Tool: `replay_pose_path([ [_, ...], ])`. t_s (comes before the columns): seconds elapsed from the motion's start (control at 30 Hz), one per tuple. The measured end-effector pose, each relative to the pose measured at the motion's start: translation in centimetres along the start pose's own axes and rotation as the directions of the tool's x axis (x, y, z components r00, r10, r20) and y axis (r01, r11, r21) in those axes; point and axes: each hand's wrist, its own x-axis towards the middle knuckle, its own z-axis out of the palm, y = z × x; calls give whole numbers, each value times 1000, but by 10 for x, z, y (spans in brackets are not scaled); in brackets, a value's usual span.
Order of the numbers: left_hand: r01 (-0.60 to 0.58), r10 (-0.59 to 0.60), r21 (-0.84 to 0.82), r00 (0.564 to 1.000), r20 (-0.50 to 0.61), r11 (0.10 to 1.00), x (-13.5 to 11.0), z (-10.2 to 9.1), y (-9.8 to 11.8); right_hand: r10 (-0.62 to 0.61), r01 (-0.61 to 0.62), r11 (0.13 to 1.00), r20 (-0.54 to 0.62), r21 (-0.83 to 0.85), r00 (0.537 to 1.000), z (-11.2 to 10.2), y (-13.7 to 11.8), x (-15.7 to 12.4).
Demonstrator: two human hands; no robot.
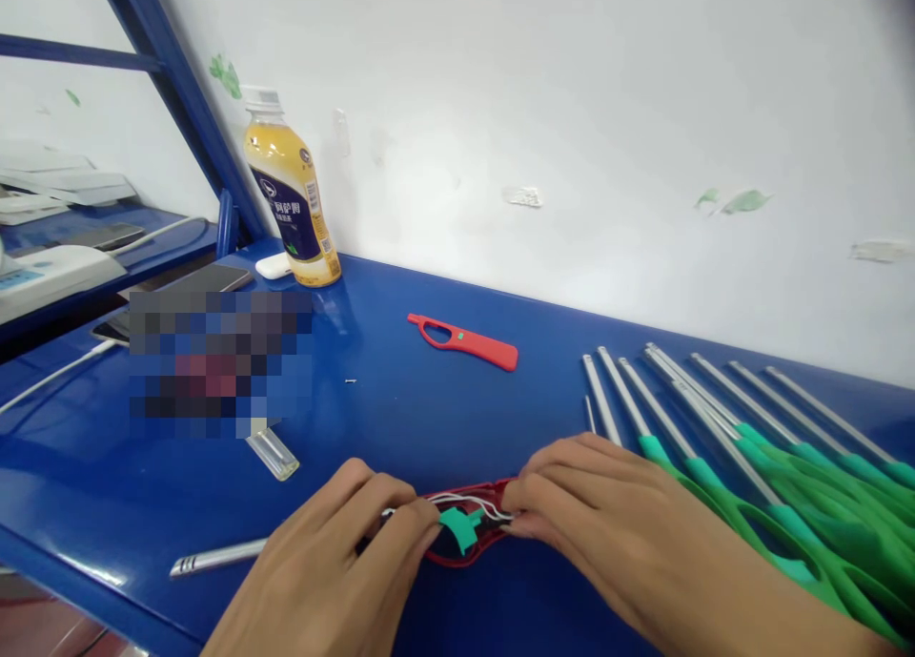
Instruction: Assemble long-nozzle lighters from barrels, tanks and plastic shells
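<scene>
An opened red lighter half-shell point(457, 560) lies between my hands low in the middle, its inside facing up. White wires point(464, 498) run through it, and a green trigger point(461, 528) sits in its finger loop. My left hand point(350, 543) has its fingers closed around the left end, where a silver tube point(214, 559) sticks out on the far side of the hand. At the right end, my right hand point(593, 504) pinches the shell and the wires close to it. The fingers hide both ends of the piece.
A matching red shell half point(464, 342) lies farther back on the blue table point(400, 419). Several green lighters with silver tubes point(786, 504) are heaped at right. At left stand a yellow drink bottle point(293, 199), a clear plastic piece point(274, 454) and a pixelated patch.
</scene>
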Motion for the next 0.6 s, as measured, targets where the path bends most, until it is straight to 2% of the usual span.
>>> replay_pose_path([
  [0.2, -20, 20, -38, 1000, 5, 999, 1, 2, 0, -14, 14, 999, -11, -38, 1000, -1, -1, 1],
  [0.33, 16, -12, -72, 999, 51, 997, 0, 2, 2, -41, 41, 997, -9, -61, 999, 1, -2, 1],
  [0.5, 3, -3, -24, 1000, 6, 1000, -3, 6, -1, -43, 43, 996, 0, -76, 999, 4, -2, 0],
  [0.6, 10, -9, -9, 998, 63, 1000, -7, 7, -5, -46, 47, 996, 23, -76, 999, 5, -1, 0],
])
